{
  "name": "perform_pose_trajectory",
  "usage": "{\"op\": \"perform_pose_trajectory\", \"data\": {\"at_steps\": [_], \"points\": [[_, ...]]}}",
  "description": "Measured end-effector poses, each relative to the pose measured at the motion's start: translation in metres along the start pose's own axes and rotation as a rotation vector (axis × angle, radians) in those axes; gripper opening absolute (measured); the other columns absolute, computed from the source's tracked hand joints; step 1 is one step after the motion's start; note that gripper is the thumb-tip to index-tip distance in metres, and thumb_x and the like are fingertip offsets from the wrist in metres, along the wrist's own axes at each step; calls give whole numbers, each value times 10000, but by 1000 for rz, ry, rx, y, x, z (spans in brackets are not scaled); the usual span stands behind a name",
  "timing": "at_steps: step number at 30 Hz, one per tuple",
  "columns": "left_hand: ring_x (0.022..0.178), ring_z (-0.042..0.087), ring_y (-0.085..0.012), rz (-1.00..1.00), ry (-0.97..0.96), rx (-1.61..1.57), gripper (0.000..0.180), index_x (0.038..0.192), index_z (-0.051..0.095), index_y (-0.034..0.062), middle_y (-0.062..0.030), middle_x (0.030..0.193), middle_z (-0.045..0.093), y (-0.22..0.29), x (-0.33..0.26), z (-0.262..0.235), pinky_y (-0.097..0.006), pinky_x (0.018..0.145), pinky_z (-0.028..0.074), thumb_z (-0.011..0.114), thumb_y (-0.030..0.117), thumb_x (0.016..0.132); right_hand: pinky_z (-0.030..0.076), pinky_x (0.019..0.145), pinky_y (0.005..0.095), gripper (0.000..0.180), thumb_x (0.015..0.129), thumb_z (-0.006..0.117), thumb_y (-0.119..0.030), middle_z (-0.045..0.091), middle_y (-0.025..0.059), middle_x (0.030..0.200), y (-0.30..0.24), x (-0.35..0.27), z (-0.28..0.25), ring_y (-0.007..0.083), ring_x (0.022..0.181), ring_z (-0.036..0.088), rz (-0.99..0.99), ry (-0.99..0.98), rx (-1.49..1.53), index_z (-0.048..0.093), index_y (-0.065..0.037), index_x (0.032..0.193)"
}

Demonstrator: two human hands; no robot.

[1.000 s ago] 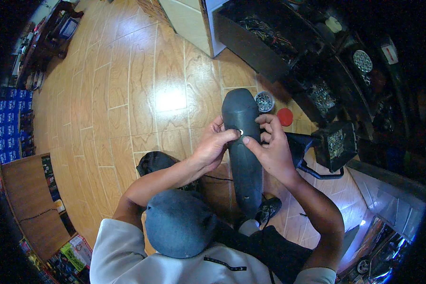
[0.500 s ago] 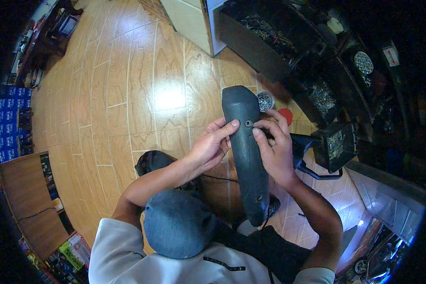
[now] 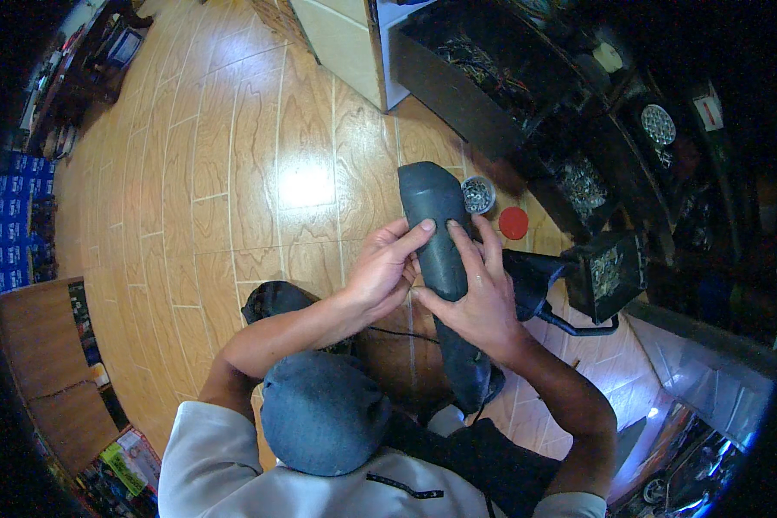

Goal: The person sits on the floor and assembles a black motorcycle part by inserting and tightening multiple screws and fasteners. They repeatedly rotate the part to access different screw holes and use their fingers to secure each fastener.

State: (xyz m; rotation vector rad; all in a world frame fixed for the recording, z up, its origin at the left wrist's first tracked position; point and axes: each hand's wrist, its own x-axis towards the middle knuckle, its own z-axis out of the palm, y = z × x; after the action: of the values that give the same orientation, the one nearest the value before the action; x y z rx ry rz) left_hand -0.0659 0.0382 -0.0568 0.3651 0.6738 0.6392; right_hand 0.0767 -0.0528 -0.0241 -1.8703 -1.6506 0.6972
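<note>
A long dark grey moulded part, blunt at its far end and narrowing toward me, is held up at a slant in front of me. Its exact kind I cannot make out. My left hand grips its left edge, thumb on the upper face and fingers tucked beneath. Across the middle lies my right hand, thumb stretched over toward the left edge. Its fingertips press on the face near the left thumb. Whatever sits under those fingertips is hidden.
Beyond the part, a round tub of small metal pieces stands beside a red lid. Dark open bins with loose hardware line the right, including a smaller box. A dark stool-like object is at left.
My right hand has gone from pinching beside a small round fitting to lying across the part, with fingertips covering that spot. The part has shifted slightly left; my left hand keeps its grip.
</note>
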Motion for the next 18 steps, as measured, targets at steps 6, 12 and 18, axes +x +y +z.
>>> {"op": "perform_pose_trajectory", "data": {"at_steps": [6, 12, 18], "points": [[1045, 664, -172, -127, 20, 59, 278, 1231, 622, 16, -102, 1164, 690, 5, 1, 12, -322, 942, 554, 582, 206, 1032, 496, 1011, 504, 884, 684, 851, -271, 392, 241, 1443, 7, 4, 2, 438, 1268, 513, 44, 45, -8, 432, -28, 1423], [1091, 651, -198, -79, -29, -27, 360, 1260, 591, -13, -114, 1200, 678, 10, -2, 28, -363, 1035, 505, 536, 278, 1057, 528, 933, 352, 815, 742, 807, -173, 557, 123, 1285, 16, 13, -44, 226, 1098, 633, 362, -102, 763, 410, -31, 1439], [1072, 636, -166, 78, 94, 289, 244, 1161, 595, 61, -77, 1101, 662, 19, 5, 3, -299, 872, 490, 655, 224, 990, 599, 797, 370, 747, 829, 701, -248, 599, 173, 1236, -1, 34, -94, 279, 1037, 680, 421, -284, 1153, 376, -39, 1468]]}}
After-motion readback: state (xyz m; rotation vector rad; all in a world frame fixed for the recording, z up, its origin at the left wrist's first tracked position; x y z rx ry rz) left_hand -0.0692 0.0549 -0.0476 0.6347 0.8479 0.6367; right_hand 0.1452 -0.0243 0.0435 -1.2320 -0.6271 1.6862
